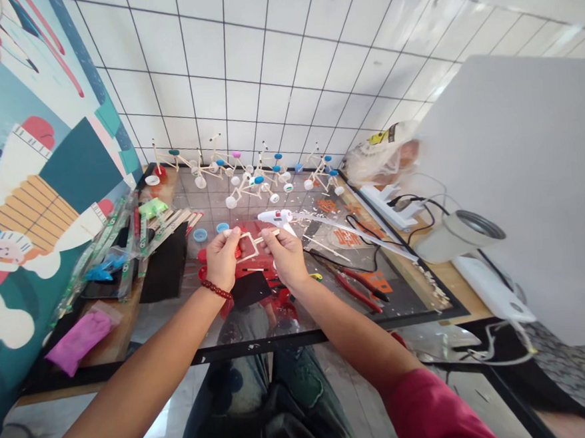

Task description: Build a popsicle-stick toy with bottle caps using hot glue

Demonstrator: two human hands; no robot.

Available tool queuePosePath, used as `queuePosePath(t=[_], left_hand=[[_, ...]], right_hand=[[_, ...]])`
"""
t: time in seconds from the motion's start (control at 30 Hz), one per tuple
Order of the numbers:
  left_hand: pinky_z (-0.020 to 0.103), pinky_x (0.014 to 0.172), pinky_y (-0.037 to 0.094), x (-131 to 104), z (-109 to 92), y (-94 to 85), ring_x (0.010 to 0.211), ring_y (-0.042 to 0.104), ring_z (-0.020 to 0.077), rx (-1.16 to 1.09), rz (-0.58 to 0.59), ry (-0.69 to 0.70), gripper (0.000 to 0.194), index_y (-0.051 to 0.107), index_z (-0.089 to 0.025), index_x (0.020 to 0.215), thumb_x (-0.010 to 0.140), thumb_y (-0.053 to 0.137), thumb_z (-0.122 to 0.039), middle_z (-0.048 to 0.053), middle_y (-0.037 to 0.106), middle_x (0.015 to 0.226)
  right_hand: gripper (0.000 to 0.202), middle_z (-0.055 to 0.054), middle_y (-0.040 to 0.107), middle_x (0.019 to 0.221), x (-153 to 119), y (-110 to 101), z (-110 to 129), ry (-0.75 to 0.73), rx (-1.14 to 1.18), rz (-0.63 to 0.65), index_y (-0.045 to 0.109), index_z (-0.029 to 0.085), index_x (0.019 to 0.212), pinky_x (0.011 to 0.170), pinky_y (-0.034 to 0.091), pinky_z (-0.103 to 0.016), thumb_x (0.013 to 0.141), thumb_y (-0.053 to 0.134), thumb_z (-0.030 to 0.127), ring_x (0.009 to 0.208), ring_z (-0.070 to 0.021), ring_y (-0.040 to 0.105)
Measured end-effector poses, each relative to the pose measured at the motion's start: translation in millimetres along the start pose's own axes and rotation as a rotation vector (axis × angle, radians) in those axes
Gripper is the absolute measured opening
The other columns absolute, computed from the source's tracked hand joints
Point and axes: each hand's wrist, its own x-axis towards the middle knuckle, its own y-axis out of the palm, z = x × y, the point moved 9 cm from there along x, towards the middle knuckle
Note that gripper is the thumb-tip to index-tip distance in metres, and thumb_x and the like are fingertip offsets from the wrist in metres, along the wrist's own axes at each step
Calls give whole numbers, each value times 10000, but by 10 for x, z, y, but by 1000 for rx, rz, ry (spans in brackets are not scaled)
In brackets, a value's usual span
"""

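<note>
Between my two hands, above the middle of the glass-topped table, is a small frame of pale wooden sticks (247, 254). My left hand (222, 258), with a red bead bracelet at the wrist, pinches the frame's left side. My right hand (283, 253) has its fingers closed on short sticks at the frame's right side; whether these are joined to it I cannot tell. Just behind my hands lies a white glue gun (276, 217). Below them are a black square (250, 289) and red items (283, 306), partly hidden by my hands.
Several stick models with bottle-cap wheels (260, 179) stand along the back. Pliers (360, 287) lie right, near a black cable (369, 240) and a power strip (389, 205). A lamp (458, 234) stands far right. Packaged sticks (167, 228) and a pink packet (80, 339) lie left. Blue caps (200, 235) sit behind my left hand.
</note>
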Motion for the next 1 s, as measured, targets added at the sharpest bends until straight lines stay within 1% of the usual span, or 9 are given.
queuePosePath(t=[0.13,0.27,0.43,0.8,1.0], left_hand=[[186,445,390,-3,-2,4,440,474,69,3,2,-1,394,597,-163,621,626,826,-484,-39,550,515],[186,450,393,-4,-11,6,442,474,67,7,0,4,383,598,-163,619,626,827,-470,-42,546,513],[188,446,393,-10,-14,-4,443,475,70,2,-14,-1,384,597,-163,621,624,831,-467,-44,540,509],[190,446,393,-23,-44,20,451,463,72,5,-2,17,384,593,-167,607,625,820,-476,-42,525,503],[193,454,398,-21,-48,20,453,467,73,9,-5,22,379,593,-167,606,634,819,-470,-39,530,511]], right_hand=[[373,19,621,639,-2,5,12,6,-16,1,691,204,771,585,437,-261,763,706,577,562,-113,501],[352,27,605,631,-10,10,39,-12,-2,3,686,202,748,585,432,-255,764,717,553,553,-104,492],[359,25,621,630,-22,25,36,1,5,10,692,198,766,581,442,-256,758,719,556,552,-106,504],[335,22,636,638,-21,28,20,5,9,9,691,202,767,577,447,-254,763,717,536,551,-106,518],[363,19,640,635,-25,25,18,21,-15,-2,690,202,771,574,450,-258,747,715,563,551,-111,524]])
